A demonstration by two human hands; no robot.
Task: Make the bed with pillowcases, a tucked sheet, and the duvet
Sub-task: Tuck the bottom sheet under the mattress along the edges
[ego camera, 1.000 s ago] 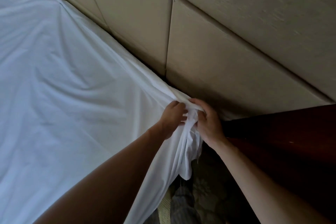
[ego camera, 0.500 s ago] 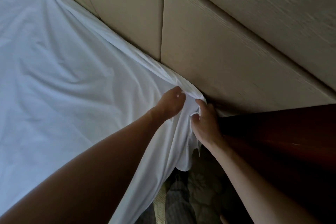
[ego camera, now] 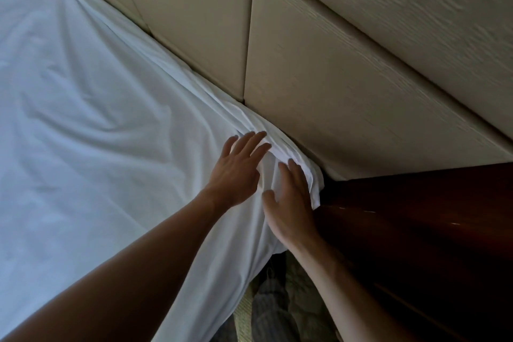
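A white sheet (ego camera: pixel 91 130) covers the mattress and fills the left of the head view, wrinkled toward the bed's corner. At that corner the sheet bunches up against the headboard and drapes down the side. My left hand (ego camera: pixel 236 169) lies flat on the bunched cloth with its fingers spread and straight. Just to its right, my right hand (ego camera: pixel 291 203) presses flat against the draped corner of the sheet, fingers straight. Neither hand holds any cloth.
A beige padded headboard (ego camera: pixel 333 69) of several panels runs along the bed's top edge. A dark red-brown wooden nightstand (ego camera: pixel 422 230) stands tight against the corner on the right. Patterned carpet (ego camera: pixel 291 308) shows in the narrow gap below.
Both hands have let go of the bunched sheet corner they were pinching and now lie flat on it. The corner fold sits closer to the headboard.
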